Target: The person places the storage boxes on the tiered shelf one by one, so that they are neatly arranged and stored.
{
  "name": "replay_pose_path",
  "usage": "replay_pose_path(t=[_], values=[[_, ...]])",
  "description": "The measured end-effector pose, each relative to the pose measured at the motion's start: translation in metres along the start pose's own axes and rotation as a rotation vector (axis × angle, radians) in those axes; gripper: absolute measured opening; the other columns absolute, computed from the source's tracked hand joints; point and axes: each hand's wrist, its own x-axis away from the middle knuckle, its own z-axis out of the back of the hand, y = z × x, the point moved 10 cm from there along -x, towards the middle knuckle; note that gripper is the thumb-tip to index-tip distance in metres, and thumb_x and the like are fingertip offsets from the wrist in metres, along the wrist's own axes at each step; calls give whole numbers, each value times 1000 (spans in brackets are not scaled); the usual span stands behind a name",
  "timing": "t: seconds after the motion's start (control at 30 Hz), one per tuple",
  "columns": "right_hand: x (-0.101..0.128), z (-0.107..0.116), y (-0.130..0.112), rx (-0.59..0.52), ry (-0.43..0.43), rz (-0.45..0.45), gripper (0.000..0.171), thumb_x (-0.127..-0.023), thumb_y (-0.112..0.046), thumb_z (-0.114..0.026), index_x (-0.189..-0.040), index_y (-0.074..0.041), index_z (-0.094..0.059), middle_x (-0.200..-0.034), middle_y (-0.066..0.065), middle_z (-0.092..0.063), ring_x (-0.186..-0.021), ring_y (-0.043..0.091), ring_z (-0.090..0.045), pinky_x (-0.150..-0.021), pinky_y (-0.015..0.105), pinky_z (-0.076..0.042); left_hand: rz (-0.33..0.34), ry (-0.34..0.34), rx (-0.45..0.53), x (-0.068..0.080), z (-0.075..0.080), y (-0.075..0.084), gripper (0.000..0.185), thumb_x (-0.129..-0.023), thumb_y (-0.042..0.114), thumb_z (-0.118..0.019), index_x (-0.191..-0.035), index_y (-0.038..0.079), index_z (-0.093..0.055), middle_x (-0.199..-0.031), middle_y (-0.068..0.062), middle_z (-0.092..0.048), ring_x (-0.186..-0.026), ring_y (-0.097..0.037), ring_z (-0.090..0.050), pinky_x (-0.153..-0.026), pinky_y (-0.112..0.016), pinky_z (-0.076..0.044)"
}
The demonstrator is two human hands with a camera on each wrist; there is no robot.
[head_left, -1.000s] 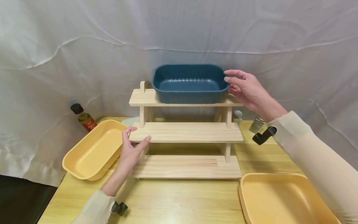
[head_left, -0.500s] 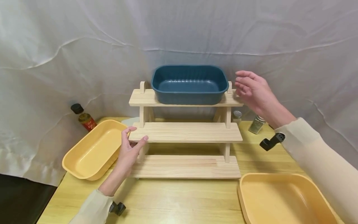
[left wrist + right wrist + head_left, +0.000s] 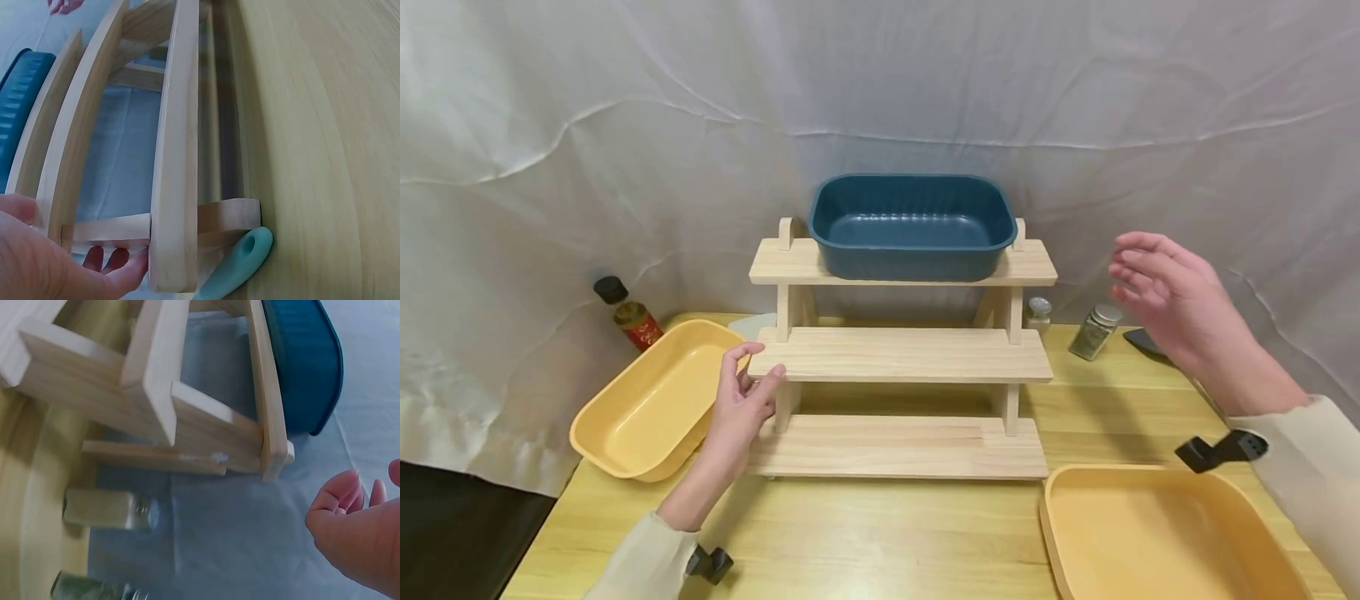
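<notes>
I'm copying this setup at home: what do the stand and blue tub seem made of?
Stand: pale wood, perhaps pine, matte and seemingly unvarnished; grain streaks show along it. Blue tub: probably plastic with a slight sheen; its ribbing, rounded corners and soft highlights suggest moulding.

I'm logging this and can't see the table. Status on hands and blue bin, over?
Left hand holding middle shelf by left end; right hand empty, in the air. Blue bin upright on top shelf. Nothing seen between right hand and bin.
</notes>
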Motion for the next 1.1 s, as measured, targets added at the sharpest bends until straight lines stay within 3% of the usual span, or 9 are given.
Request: replay_pose_path(t=[0.2, 0.4, 0.6, 0.87, 1.1], values=[[30, 27, -6, -15, -25, 25, 30, -113, 10, -42, -124, 5, -69, -112, 14, -71, -99, 26, -70, -84, 34, -59, 11, 16, 2, 3, 1, -1, 43, -111, 23, -69, -145, 21, -43, -103, -3, -52, -84, -12, -47, -69, -29, -44], [66, 60, -13, 23, -66, 48, 37, -113, 12, -33, -131, 7, -65, -122, 15, -68, -104, 27, -71, -88, 35, -60, 15, 11, 20, 4, -1, -1, 37, -111, 22, -68, -140, 20, -45, -114, -4, -56, -99, -18, -52, -75, -29, -48], [104, 98, -20, -8, -146, 92, 46, -112, 15, -22, -137, 12, -61, -127, 20, -72, -112, 30, -73, -90, 36, -60, 24, 2, 16, 3, -3, -2, 39, -111, 23, -69, -141, 19, -45, -119, -5, -56, -104, -20, -53, -78, -30, -50], [143, 145, -15, -27, -243, 141, 56, -109, 18, -10, -140, 15, -57, -129, 24, -72, -116, 30, -72, -93, 36, -61, 19, 9, 18, 4, -2, 1, 39, -111, 25, -70, -140, 21, -45, -110, -3, -55, -99, -19, -52, -79, -32, -51], [167, 171, 0, 13, -259, 112, 58, -108, 19, -10, -145, 14, -54, -137, 24, -69, -121, 29, -71, -95, 36, -60, 31, 15, 11, 5, 2, 2, 35, -112, 24, -67, -138, 24, -44, -114, -4, -57, -102, -18, -53, -80, -31, -50]])
